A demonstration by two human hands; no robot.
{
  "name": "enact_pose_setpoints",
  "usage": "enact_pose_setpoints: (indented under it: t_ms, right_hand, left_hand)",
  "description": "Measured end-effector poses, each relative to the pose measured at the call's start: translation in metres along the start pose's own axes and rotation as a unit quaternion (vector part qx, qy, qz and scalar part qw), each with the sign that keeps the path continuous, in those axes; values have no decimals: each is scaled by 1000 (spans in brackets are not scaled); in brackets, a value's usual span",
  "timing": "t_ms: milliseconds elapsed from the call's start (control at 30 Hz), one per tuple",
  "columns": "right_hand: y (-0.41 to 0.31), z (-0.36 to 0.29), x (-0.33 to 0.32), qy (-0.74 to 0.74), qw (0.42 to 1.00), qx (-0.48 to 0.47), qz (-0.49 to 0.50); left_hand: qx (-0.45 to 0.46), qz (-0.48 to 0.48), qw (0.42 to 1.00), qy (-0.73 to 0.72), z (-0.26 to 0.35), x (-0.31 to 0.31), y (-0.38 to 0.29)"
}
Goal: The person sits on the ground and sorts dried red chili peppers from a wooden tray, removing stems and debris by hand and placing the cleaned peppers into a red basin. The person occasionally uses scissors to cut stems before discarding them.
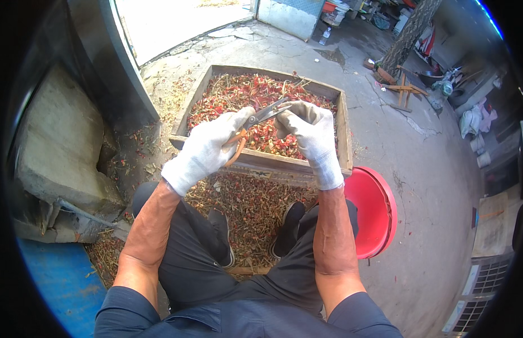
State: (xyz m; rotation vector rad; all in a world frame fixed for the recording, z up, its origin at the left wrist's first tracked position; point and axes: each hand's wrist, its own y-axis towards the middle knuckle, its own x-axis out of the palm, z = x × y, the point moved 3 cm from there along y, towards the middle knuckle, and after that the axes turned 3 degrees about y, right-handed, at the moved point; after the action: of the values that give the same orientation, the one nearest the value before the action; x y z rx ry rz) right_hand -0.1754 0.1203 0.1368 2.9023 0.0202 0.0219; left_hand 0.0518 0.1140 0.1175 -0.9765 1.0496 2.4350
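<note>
My left hand (212, 143), in a white knit glove, grips scissors (253, 121) by their orange handles. The blades are parted and point up and right to the fingertips of my right hand (310, 131). That hand is gloved too, its thumb and fingers pinched together at the blade tips around something small and dark, too small to name. Both hands are above a wooden crate (261, 159) filled with what look like dried red chili peppers (240, 91) and stems. More stems and red bits (253, 211) lie on the ground between my shoes.
A red plastic tub (371, 211) stands by my right knee. A concrete block (60, 143) and a blue sheet (60, 287) are at the left. Farther off are a metal door panel (289, 17), a plastic bottle (325, 36), a tree trunk (407, 38) and a wooden stool (404, 89).
</note>
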Motion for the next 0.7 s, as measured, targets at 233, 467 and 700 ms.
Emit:
enact_pose_setpoints:
  t_ms: [233, 467, 700]
  right_hand:
    - [0, 0, 1, -5, 1000, -8, 3]
    - [0, -2, 2, -17, 1000, -19, 0]
    - [-2, -3, 3, 4, 1000, -17, 9]
  left_hand:
    - [22, 23, 999, -10, -2, 2, -1]
    - [-7, 8, 1000, -8, -2, 2, -3]
    - [2, 14, 1000, 21, -1, 2, -2]
